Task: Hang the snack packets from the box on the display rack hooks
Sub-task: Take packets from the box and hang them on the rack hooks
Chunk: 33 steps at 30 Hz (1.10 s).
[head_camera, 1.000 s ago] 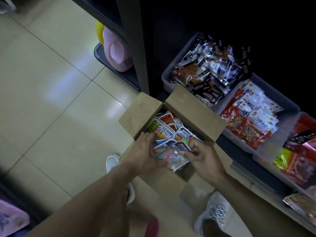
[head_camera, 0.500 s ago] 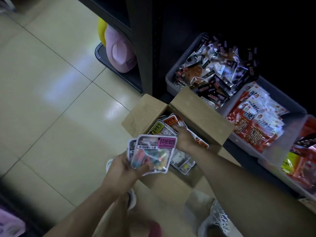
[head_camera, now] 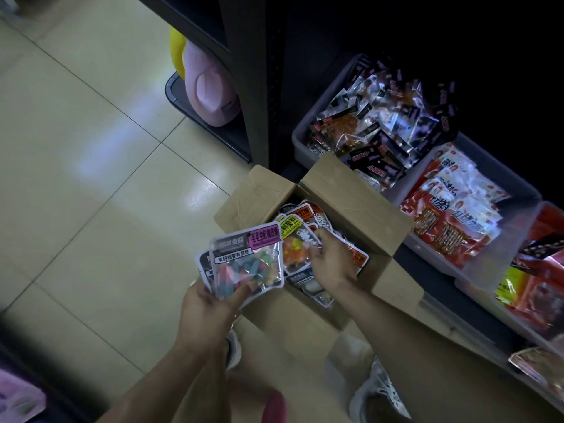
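Note:
An open cardboard box (head_camera: 351,196) stands on the floor with several snack packets (head_camera: 308,213) inside. My left hand (head_camera: 210,303) holds a small stack of clear candy packets (head_camera: 248,264) with a pink label, just left of the box. My right hand (head_camera: 331,261) reaches into the box and its fingers pinch a packet of orange candy (head_camera: 294,250). No rack hooks are in view.
Grey bins (head_camera: 300,138) of dark and red snack packs line the low shelf at the right. A dark shelf post (head_camera: 256,87) stands behind the box, with a pink object (head_camera: 210,93) to its left. My shoes (head_camera: 375,395) are beside the box on tiled floor.
My left hand lifted a stack of packets out of the box to its left side. My right hand went back in and closed on an orange packet.

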Tool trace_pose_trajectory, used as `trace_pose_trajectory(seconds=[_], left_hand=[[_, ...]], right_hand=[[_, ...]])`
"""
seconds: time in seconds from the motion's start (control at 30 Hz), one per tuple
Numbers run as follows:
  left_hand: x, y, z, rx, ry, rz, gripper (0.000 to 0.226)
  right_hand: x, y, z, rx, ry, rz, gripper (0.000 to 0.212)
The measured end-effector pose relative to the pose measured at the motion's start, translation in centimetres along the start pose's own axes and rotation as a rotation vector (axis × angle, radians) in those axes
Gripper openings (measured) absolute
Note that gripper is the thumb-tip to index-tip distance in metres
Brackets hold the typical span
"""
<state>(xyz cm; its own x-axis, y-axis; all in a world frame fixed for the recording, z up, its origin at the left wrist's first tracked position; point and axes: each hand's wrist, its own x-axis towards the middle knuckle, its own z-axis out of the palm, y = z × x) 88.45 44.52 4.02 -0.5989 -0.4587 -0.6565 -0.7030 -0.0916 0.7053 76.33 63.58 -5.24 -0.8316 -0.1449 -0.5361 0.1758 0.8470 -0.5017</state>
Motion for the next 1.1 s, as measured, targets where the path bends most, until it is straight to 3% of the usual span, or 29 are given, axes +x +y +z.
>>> trace_pose_trajectory(seconds=[0.1, 0.2, 0.33, 0.43, 0.47, 0.53, 0.6, 0.67, 0.73, 0.83, 0.93, 0.97, 1.03, 1.1], left_hand=[[-0.3, 0.5, -0.1, 0.005, 0.065, 0.002, 0.028], [-1.0, 2.2, -0.3, -0.005, 0.108, 0.019, 0.03], [-2.7, 7.0, -0.3, -0.027, 0.094, 0.013, 0.023], [-5.3, 11.6, 0.0, -0.072, 0.012, -0.022, 0.016], [-6.5, 13.3, 0.0, -0.087, -0.04, -0.013, 0.016], [-9.4, 17.0, 0.0, -0.086, -0.19, 0.032, 0.017], [-12.6, 20.6, -0.1, -0.083, -0.374, 0.059, 0.017], [-15.7, 23.9, -0.6, -0.119, -0.509, 0.06, 0.02], [-18.1, 26.2, -0.9, -0.193, -0.544, 0.045, 0.032], [-21.2, 29.8, -1.7, -0.268, -0.526, -0.001, 0.04], [-24.7, 33.6, -2.3, -0.259, -0.503, -0.017, 0.026], [-26.0, 34.9, -2.5, -0.217, -0.522, 0.014, 0.022], [-28.0, 36.7, -2.5, -0.086, -0.548, 0.157, 0.039], [-29.1, 37.5, -1.7, 0.065, -0.548, 0.3, 0.065]], right_hand=[[-2.9, -0.3, -3.3, 0.168, 0.164, -0.033, 0.005], [-6.6, -1.3, -8.3, 0.36, 0.301, -0.026, 0.014], [-12.9, -3.5, -16.5, 0.523, 0.327, -0.064, 0.015], [-17.8, -5.7, -22.7, 0.658, 0.255, -0.037, 0.005], [-19.3, -6.3, -24.5, 0.756, 0.207, -0.026, 0.013], [-21.7, -7.1, -27.6, 0.939, 0.092, 0.015, 0.056], [-23.7, -8.4, -29.9, 1.061, 0.029, 0.062, 0.085], [-25.2, -10.3, -31.9, 1.122, 0.028, 0.118, 0.09], [-26.9, -11.8, -33.5, 1.134, 0.075, 0.154, 0.074], [-29.4, -13.8, -35.5, 1.125, 0.129, 0.167, 0.103], [-31.5, -15.0, -36.6, 1.206, 0.206, 0.171, 0.117], [-32.1, -15.5, -36.9, 1.236, 0.239, 0.16, 0.123], [-33.5, -16.7, -37.5, 1.369, 0.299, 0.15, 0.132], [-35.1, -17.3, -38.1, 1.5, 0.333, 0.187, 0.119]])
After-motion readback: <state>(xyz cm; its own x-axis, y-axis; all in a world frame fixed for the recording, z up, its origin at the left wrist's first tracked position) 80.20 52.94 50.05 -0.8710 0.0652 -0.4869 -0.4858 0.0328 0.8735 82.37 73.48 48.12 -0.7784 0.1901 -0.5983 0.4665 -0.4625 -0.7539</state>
